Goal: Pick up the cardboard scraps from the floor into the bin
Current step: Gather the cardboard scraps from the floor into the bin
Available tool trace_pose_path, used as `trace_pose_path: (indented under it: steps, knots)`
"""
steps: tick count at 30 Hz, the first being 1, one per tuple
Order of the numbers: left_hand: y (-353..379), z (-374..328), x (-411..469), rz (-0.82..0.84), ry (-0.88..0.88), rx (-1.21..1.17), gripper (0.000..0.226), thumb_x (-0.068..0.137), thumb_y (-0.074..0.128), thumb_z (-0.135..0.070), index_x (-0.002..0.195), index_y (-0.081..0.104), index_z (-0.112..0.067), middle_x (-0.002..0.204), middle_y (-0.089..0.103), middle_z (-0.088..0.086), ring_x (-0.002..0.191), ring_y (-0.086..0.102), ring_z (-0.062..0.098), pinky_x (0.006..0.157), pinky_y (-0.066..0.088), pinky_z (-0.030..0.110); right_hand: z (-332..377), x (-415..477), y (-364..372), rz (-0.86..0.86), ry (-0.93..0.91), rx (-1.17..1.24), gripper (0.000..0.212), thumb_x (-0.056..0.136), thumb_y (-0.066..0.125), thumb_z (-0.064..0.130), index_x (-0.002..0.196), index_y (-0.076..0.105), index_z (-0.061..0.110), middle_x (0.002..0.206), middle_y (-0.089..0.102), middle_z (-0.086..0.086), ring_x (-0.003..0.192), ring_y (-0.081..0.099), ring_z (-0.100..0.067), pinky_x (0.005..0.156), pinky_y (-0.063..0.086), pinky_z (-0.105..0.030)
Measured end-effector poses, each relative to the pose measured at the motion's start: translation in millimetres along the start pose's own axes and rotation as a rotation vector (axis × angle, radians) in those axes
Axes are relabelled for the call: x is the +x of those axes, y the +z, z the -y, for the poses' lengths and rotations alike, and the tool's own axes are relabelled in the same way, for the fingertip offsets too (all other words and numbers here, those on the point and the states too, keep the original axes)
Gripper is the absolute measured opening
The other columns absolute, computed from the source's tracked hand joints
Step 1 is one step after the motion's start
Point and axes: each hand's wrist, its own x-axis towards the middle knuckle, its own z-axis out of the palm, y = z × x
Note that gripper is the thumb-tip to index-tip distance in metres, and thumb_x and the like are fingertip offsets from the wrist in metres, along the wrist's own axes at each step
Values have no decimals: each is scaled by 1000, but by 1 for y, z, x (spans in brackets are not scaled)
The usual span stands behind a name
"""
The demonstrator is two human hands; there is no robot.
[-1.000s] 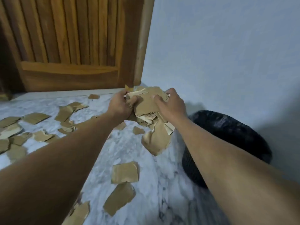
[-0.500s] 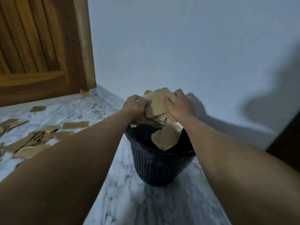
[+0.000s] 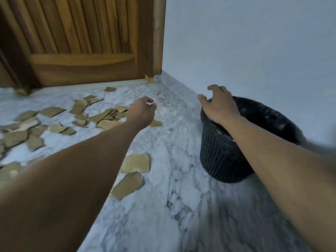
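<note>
Now, between loads: both your hands empty. Right hand point(image 3: 220, 104) over left rim of bin point(image 3: 223, 160), fingers spread, loosely bent, holding nothing; contact with rim unclear. Left hand point(image 3: 141, 110) well left of bin, fingers loosely curled, nothing held. Cardboard scraps point(image 3: 101, 118) on floor point(image 3: 181, 188) left of bin; two larger pieces point(image 3: 136, 163) nearest it, main scatter farther left. Next move, likely: reach left, gather flat pieces, pry edges off smooth marble. Scraps thin, brown, ragged-torn; bin black plastic mesh, round, tapered.
</note>
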Motion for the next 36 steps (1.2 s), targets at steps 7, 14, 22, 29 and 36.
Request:
trace_pose_path:
  steps: [7, 14, 22, 29, 36]
  knots:
    - [-74, 210, -99, -186, -270, 389, 59, 96, 53, -57, 146, 49, -25, 149, 52, 11, 143, 38, 35, 112, 38, 52, 73, -42, 158, 295, -89, 24, 76, 97, 48, 66, 157, 35, 21, 164, 29, -10, 150, 27, -32, 118, 31, -52]
    - [-151, 338, -247, -212, -667, 673, 110, 70, 24, -100, 160, 0, -43, 170, -9, 13, 152, -19, 44, 114, -6, 73, 109, -128, 300, 759, 109, -66, 122, 52, 25, 110, 157, -6, 55, 171, -18, -4, 156, -10, -38, 116, 1, -75]
    - [-155, 393, -274, -213, -672, 587, 124, 62, 20, -107, 157, -20, -39, 168, -17, 16, 154, -13, 42, 119, -10, 66, 197, -164, 381, 620, -251, -27, 107, 72, 21, 100, 161, 1, 43, 170, 8, -4, 156, 0, -31, 116, -2, -73]
    - [-203, 432, -200, -392, -695, 599, 114, 66, 16, -104, 158, -16, -43, 170, -7, 13, 155, -3, 43, 121, 1, 66, 246, -140, 411, 534, -104, 22, 106, 71, 20, 101, 160, 0, 47, 171, -7, -12, 157, -11, -35, 116, -11, -72]
    - [-182, 446, -157, -169, -664, 608, 81, 91, 8, -81, 161, 0, -42, 171, -2, 5, 152, -8, 50, 124, -7, 58, 323, -128, 450, 706, -313, 84, 98, 83, 16, 92, 163, 0, 37, 172, 6, -5, 158, -1, -29, 122, -9, -61]
